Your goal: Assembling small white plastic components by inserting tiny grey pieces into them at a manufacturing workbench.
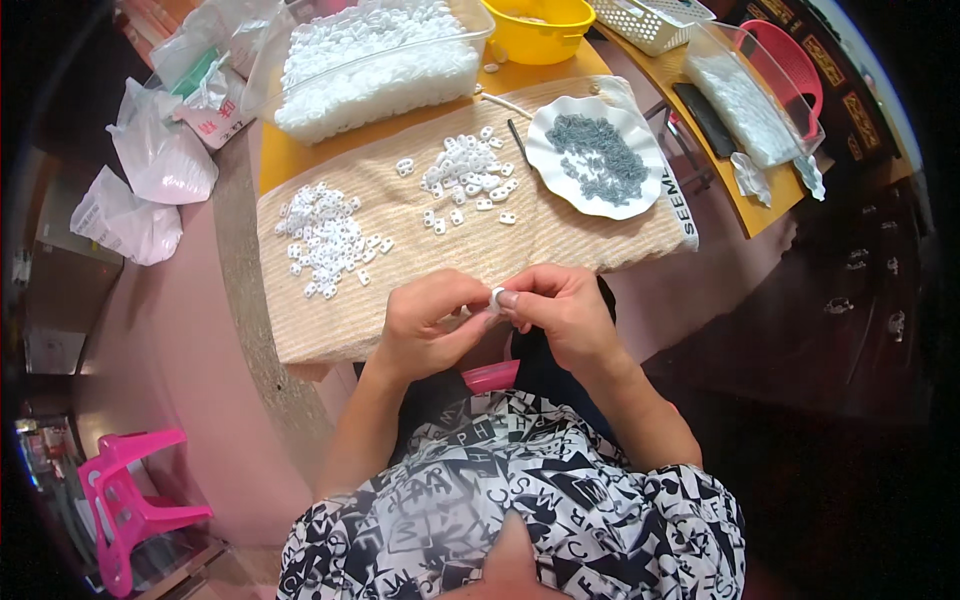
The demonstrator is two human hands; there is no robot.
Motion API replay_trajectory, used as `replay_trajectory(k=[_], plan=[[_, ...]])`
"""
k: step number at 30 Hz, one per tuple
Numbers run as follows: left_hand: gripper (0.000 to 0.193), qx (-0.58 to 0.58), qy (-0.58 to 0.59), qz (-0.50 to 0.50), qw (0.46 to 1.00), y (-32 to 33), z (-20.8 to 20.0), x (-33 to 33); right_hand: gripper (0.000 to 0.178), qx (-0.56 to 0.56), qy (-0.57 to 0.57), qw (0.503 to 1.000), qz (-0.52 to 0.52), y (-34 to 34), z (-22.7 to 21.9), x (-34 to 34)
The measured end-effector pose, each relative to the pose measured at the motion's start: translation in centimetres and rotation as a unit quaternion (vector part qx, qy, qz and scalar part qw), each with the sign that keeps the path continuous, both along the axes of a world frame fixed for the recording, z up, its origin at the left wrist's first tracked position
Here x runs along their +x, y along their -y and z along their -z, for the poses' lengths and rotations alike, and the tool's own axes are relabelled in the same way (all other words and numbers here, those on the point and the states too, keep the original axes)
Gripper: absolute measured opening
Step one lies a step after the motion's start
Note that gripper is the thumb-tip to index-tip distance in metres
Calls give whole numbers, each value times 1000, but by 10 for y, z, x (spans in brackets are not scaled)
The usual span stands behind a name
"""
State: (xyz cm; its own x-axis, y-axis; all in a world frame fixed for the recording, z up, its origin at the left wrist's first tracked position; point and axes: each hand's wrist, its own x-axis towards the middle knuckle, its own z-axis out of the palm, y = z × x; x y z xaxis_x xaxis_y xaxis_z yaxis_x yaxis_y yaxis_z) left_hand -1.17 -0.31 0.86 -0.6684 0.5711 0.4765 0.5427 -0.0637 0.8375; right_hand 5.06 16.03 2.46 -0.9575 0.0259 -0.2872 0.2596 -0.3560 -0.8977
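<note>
Both hands meet just past the near edge of the towel-covered table. My left hand (pixel 432 318) and my right hand (pixel 563 312) pinch one small white plastic piece (pixel 495 298) between thumbs and fingertips; its far side is hidden by the fingers. Ahead on the beige towel (pixel 420 265) lie two loose piles of small white plastic pieces with dark holes, a left pile (pixel 325 235) and a middle pile (pixel 465 165). To the right, a white scalloped plate (pixel 640 205) holds a heap of small grey parts (pixel 600 155), too small to name.
At the back stands a clear bin (pixel 380 85) full of white pieces, beside a yellow basin (pixel 540 42). A dark thin stick (pixel 518 140) lies by the plate. Plastic bags (pixel 160 150) and a pink stool (pixel 140 490) are at left; a side table (pixel 760 205) holds another clear box (pixel 750 110).
</note>
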Motion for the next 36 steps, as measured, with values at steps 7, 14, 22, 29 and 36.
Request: replay_trajectory(k=[7, 14, 22, 29, 36], plan=[[12, -2, 11, -29, 1000, -3, 6, 1, 8, 46, -7, 999, -25, 3, -1, -3], [10, -6, 9, -150, 989, -2, 24, -12, 14, 405, -182, 891, 101, -58, -10, -92], [9, -81, -4, -168, 982, 3, 23, -24, 22, 547, -93, 828, 78, -119, 28, -292], [8, -117, 28, -196, 973, 11, 23, -33, 44, 408, -7, 913, 18, -84, 34, -339], [14, -143, -8, -223, 964, -5, 25, -61, 17, 526, -212, 812, -135, -104, 51, -316]])
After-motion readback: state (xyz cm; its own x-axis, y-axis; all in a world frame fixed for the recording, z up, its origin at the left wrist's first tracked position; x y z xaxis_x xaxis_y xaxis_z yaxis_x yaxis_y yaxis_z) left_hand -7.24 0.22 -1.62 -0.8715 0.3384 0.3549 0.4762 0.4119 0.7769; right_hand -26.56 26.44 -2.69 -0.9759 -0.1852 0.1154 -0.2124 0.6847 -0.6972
